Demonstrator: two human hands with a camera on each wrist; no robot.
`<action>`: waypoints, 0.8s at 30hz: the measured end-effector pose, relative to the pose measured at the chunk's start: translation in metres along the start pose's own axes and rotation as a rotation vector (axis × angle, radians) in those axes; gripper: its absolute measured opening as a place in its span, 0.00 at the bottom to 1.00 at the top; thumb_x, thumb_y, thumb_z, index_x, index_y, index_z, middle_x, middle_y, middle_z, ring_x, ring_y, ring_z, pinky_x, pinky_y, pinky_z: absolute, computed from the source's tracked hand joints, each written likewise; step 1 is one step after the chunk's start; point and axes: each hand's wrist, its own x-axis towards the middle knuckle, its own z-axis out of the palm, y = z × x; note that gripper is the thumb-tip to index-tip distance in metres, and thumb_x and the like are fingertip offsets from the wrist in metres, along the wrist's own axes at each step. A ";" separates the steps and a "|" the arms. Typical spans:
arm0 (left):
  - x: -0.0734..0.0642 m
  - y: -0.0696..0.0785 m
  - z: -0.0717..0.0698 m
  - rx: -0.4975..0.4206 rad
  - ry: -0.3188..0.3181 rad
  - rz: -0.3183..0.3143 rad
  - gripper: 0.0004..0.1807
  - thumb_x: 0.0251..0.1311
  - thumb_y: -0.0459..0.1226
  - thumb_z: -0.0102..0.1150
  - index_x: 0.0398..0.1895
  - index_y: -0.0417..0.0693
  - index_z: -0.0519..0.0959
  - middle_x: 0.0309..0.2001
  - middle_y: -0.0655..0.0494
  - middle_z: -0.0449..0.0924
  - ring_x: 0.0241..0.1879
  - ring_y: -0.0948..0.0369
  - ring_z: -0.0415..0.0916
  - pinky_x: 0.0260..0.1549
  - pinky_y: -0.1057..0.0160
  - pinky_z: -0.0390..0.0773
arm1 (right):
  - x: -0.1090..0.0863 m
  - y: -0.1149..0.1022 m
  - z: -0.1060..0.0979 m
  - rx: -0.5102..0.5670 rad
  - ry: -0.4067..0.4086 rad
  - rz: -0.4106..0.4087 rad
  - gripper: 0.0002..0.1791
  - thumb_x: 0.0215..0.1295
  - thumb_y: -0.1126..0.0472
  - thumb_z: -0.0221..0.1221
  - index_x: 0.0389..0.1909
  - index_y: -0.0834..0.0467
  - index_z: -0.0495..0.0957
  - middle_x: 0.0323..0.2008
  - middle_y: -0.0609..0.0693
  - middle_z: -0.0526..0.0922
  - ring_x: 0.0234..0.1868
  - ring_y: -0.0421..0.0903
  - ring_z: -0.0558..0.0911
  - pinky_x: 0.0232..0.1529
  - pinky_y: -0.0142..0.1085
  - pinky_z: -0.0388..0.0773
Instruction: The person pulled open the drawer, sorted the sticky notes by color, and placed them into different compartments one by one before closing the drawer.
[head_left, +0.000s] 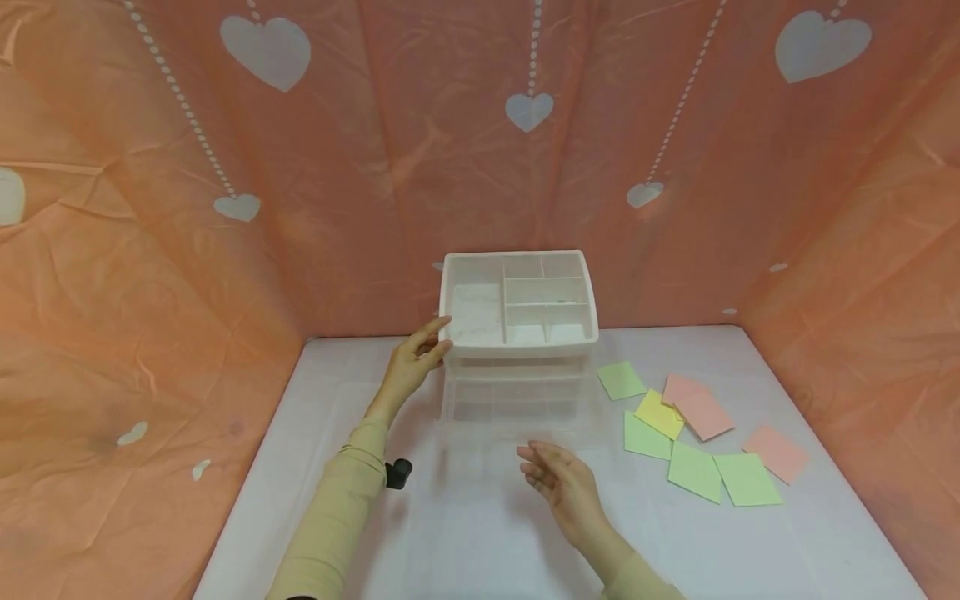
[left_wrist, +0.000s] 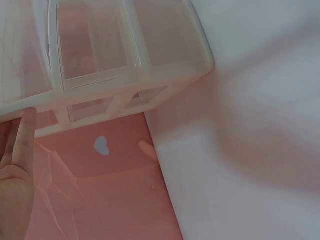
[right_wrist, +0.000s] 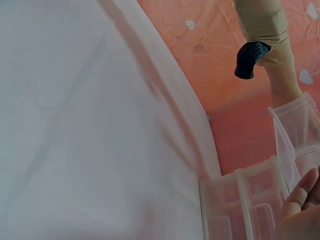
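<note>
A translucent white plastic drawer organizer (head_left: 525, 351) with a divided tray on top stands at the middle back of the table. My left hand (head_left: 412, 357) rests on its left front corner, thumb and forefinger at the tray rim. In the left wrist view straight fingers (left_wrist: 26, 142) press on the organizer's edge. A clear drawer (right_wrist: 287, 132) juts out from the organizer's front in the right wrist view. My right hand (head_left: 562, 487) is just in front of that drawer, fingers close together and slightly bent, fingertips near its front edge, with nothing held.
Several green sticky notes (head_left: 693, 472), pink sticky notes (head_left: 705, 412) and a yellow sticky note (head_left: 660, 412) lie loose on the table right of the organizer. A small black device (head_left: 398, 473) sits at the left wrist. Orange cloth walls (head_left: 480, 167) with pale hearts enclose the table.
</note>
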 end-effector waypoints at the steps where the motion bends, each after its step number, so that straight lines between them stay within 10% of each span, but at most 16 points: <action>1: 0.000 0.000 0.000 -0.001 0.000 0.000 0.25 0.62 0.40 0.56 0.64 0.55 0.69 0.47 0.37 0.77 0.49 0.49 0.77 0.47 0.52 0.78 | 0.000 0.000 -0.001 0.001 0.002 0.000 0.05 0.65 0.59 0.54 0.38 0.55 0.76 0.33 0.43 0.87 0.32 0.37 0.83 0.44 0.32 0.79; 24: 0.013 -0.033 0.003 0.001 0.029 0.056 0.25 0.60 0.46 0.58 0.62 0.63 0.70 0.47 0.40 0.78 0.49 0.50 0.78 0.45 0.53 0.79 | -0.003 0.001 -0.010 -0.059 -0.081 -0.039 0.06 0.67 0.59 0.53 0.39 0.53 0.78 0.34 0.42 0.87 0.35 0.37 0.84 0.45 0.32 0.79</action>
